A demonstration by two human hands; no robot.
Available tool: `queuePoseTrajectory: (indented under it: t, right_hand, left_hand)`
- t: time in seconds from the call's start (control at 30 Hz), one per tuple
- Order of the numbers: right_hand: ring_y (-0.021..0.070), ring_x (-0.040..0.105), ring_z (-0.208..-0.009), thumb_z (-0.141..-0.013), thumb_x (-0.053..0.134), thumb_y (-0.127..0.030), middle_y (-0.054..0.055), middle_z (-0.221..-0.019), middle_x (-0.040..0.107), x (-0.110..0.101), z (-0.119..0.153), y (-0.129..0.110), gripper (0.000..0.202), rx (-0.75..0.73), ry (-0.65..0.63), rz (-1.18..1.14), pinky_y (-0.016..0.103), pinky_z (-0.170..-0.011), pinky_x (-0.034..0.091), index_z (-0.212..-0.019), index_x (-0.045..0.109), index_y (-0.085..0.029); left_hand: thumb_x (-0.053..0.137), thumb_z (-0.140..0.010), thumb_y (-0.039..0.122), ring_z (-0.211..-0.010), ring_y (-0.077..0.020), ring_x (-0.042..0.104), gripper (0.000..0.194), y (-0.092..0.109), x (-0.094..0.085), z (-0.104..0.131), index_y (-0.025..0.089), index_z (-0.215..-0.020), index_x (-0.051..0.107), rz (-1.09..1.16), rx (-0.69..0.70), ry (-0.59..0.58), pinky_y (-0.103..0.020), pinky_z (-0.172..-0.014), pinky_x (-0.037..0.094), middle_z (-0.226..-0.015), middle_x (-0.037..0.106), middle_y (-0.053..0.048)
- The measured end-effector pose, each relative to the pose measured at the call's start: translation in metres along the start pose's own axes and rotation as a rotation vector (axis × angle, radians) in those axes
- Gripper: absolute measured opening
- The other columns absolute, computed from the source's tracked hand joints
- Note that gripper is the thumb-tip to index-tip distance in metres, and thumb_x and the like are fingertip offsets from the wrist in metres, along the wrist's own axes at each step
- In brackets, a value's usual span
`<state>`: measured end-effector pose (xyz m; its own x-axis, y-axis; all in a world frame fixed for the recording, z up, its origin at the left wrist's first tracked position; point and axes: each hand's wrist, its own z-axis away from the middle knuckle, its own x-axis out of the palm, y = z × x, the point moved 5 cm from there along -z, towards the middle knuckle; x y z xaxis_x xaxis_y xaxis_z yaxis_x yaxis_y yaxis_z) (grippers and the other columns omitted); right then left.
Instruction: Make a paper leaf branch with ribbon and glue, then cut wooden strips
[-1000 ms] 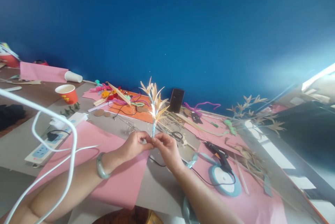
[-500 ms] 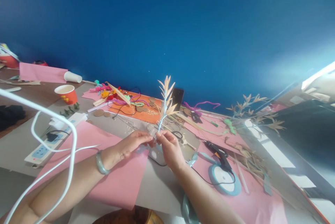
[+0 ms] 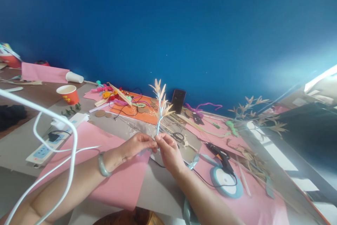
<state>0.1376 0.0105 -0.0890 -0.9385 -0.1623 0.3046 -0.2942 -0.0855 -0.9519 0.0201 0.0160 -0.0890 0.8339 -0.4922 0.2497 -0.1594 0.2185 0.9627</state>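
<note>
Currently 2 hands (image 3: 170,151) pinching upright pale-leaf sprig (image 3: 159,113) nr btm; glue gun (image 3: 222,158) to R.

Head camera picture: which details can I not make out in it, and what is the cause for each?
All in the head view:
1. Straw-coloured leafy sprig with pale-blue stem: lower end hidden by the left hand and right hand.
2. Glossy brown object: cut off by the bottom edge.
3. Thick white cable: cut off by the left and bottom edges.
4. Red paper cup: yellow markings too small and blurred to read.
</note>
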Motion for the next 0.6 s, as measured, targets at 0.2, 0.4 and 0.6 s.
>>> queuePoseTrajectory:
  t: [0.2,0.4,0.6]
  right_hand:
    - [0.0095,0.046,-0.046,-0.077,0.069,-0.039,-0.005,-0.052,0.051,0.002,0.001,0.002,0.025,0.038,0.001,-0.112,0.024,-0.048,0.040,-0.072,0.057,-0.018]
    - [0.0107,0.048,-0.048,-0.077,0.068,-0.043,-0.004,-0.054,0.052,-0.001,-0.001,0.003,0.027,-0.006,-0.001,-0.059,0.026,-0.052,0.042,-0.072,0.056,-0.019]
    - [0.0107,0.046,-0.055,-0.071,0.074,-0.037,-0.004,-0.058,0.053,-0.010,-0.001,-0.001,0.024,-0.086,0.077,0.025,0.025,-0.058,0.041,-0.067,0.059,-0.019]
  left_hand:
    - [0.065,-0.077,0.039,-0.074,-0.0188,0.063,0.030,-0.008,0.003,-0.001,0.010,-0.075,0.073,0.205,-0.022,-0.050,-0.034,-0.081,0.045,-0.077,0.069,-0.010]
    - [0.076,-0.066,0.036,-0.071,-0.0173,0.061,0.024,-0.005,0.001,-0.001,0.012,-0.067,0.072,0.132,-0.043,0.004,-0.032,-0.078,0.044,-0.067,0.068,-0.005]
    - [0.080,-0.060,0.033,-0.061,-0.0131,0.056,0.024,-0.006,-0.003,-0.003,0.013,-0.056,0.066,0.100,-0.036,0.039,-0.028,-0.067,0.041,-0.057,0.063,-0.002]
